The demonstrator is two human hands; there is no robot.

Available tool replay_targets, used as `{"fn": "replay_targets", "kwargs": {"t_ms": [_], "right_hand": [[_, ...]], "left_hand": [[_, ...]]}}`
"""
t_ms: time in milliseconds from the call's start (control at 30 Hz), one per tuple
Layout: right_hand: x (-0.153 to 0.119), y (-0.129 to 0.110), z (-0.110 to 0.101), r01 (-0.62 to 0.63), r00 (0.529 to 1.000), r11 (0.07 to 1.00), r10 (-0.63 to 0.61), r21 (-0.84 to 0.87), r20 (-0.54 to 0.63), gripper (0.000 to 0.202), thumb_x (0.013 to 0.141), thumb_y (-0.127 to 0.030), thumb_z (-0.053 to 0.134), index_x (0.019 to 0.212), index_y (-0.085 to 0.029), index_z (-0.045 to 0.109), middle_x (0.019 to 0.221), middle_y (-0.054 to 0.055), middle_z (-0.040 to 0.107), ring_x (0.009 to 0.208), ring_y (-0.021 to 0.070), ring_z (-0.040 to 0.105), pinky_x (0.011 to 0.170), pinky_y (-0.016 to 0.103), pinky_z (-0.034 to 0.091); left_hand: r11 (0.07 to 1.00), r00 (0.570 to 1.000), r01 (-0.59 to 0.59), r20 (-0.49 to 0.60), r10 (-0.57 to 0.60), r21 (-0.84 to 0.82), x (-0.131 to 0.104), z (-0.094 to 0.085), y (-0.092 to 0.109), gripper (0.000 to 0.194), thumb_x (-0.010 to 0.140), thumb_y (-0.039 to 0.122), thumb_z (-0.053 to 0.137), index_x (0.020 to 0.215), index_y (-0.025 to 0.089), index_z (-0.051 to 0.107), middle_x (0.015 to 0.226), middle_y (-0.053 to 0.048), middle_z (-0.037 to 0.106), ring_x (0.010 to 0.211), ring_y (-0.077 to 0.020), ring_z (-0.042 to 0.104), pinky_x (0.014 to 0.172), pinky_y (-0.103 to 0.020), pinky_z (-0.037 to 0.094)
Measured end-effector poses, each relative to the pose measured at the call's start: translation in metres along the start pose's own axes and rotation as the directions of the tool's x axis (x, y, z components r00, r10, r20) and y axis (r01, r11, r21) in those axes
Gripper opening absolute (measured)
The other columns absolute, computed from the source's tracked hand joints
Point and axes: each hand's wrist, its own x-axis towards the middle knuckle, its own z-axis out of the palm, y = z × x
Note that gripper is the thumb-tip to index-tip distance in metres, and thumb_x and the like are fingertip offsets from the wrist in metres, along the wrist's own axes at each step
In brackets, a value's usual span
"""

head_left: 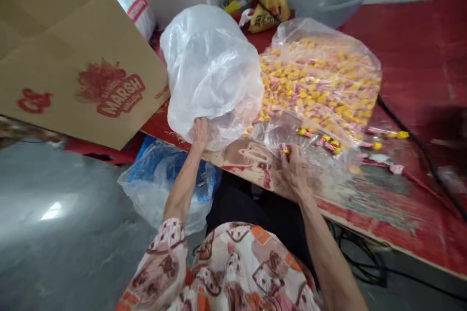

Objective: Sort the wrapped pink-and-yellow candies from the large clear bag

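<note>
- White plastic bag (213,63): translucent, wrinkled, bulging; located at the front edge of the tabletop (412,53). Your left hand (200,132) has its grip pinched on the rim.
- Pink-and-yellow piece (285,147): small; your right hand (295,165) holds it in a narrow fingertip grip near that edge.
- Clear bag (286,31): thin, glossy film; contains many similar pieces (310,82), farther back.

Clear bag (321,90) of glossy plastic, tabletop (379,199) of scuffed wood (carton (69,48), matt cardboard).
</note>
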Motion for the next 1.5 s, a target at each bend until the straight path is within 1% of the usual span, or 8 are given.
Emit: {"fn": "replay_targets", "kwargs": {"t_ms": [200,533,700,833,1067,1267,1367,1500], "right_hand": [[-0.006,-0.004,0.002,-0.059,0.991,0.994,0.069,0.09,-0.116,0.049,0.119,-0.07,0.051,0.118,-0.025,0.069,0.107,0.011,0.072,0.093,0.0293,0.066,0.089,0.045,0.059],[-0.012,-0.002,0.018,0.101,0.995,0.993,-0.102,0.055,0.004,0.023,0.118,-0.041,0.052,0.119,-0.026,0.069,0.117,0.012,0.073,0.106,0.0315,0.069,0.096,0.046,0.06],[-0.011,-0.002,0.018,0.124,0.992,0.991,-0.124,0.042,-0.019,0.025,0.117,-0.035,0.05,0.121,-0.026,0.074,0.117,0.013,0.073,0.109,0.0317,0.07,0.096,0.045,0.061],[-0.015,-0.002,0.017,0.105,0.992,0.993,-0.102,0.048,-0.074,0.027,0.117,-0.035,0.051,0.127,-0.026,0.075,0.118,0.013,0.075,0.106,0.0311,0.071,0.094,0.045,0.061],[-0.016,-0.002,0.012,0.057,0.993,0.998,-0.059,-0.021,-0.102,0.025,0.117,-0.038,0.053,0.12,-0.025,0.073,0.113,0.013,0.074,0.101,0.0315,0.068,0.091,0.044,0.058],[-0.015,-0.006,0.009,0.068,0.992,0.997,-0.07,-0.023,-0.107,0.025,0.116,-0.039,0.052,0.12,-0.025,0.073,0.111,0.012,0.075,0.095,0.03,0.068,0.089,0.044,0.059],[-0.017,-0.006,0.008,0.065,0.982,0.998,-0.068,-0.021,-0.174,0.027,0.114,-0.035,0.051,0.128,-0.025,0.072,0.117,0.013,0.075,0.1,0.031,0.069,0.094,0.047,0.06],[-0.015,-0.006,0.009,0.067,0.996,0.997,-0.068,-0.026,-0.052,0.024,0.113,-0.034,0.05,0.118,-0.026,0.072,0.115,0.014,0.076,0.105,0.0323,0.07,0.095,0.046,0.059]], "left_hand": [[0.994,0.998,-0.066,-0.001,0.066,0.084,0.009,-0.009,-0.007,0.065,0.113,0.014,0.043,0.177,0.014,0.057,0.18,-0.026,0.056,0.168,-0.039,0.056,0.139,-0.054,0.05],[0.974,0.979,-0.205,0.011,0.205,0.097,0.023,-0.015,-0.008,0.063,0.105,0.012,0.044,0.166,0.005,0.061,0.162,-0.034,0.067,0.156,-0.0471,0.062,0.13,-0.062,0.052],[0.953,0.953,-0.304,-0.005,0.304,0.005,0.037,-0.014,-0.017,0.067,0.104,0.011,0.044,0.169,0.005,0.056,0.167,-0.033,0.064,0.164,-0.0466,0.056,0.138,-0.067,0.045],[0.949,0.949,-0.311,0.038,0.313,-0.055,0.044,-0.02,-0.025,0.052,0.108,0.021,0.056,0.159,0.011,0.062,0.154,-0.029,0.071,0.155,-0.0446,0.064,0.135,-0.062,0.05],[0.909,0.943,-0.319,0.004,0.332,-0.269,0.036,-0.009,0.001,0.008,0.112,0.028,0.065,0.119,0.023,0.067,0.103,-0.008,0.077,0.102,-0.0281,0.076,0.101,-0.04,0.062],[0.879,0.89,-0.42,0.088,0.447,-0.226,0.029,-0.001,0.025,0.012,0.104,0.014,0.068,0.113,0.022,0.066,0.119,-0.013,0.078,0.119,-0.0338,0.077,0.107,-0.044,0.06],[0.863,0.907,-0.357,0.087,0.412,-0.358,0.03,-0.007,0.029,0.019,0.097,0.009,0.072,0.103,0.023,0.061,0.111,-0.01,0.075,0.117,-0.033,0.076,0.109,-0.043,0.058],[0.816,0.95,-0.253,0.026,0.311,-0.52,0.027,-0.017,0.028,0.022,0.098,0.01,0.073,0.104,0.026,0.058,0.095,-0.002,0.068,0.095,-0.0232,0.072,0.097,-0.037,0.06]]}}
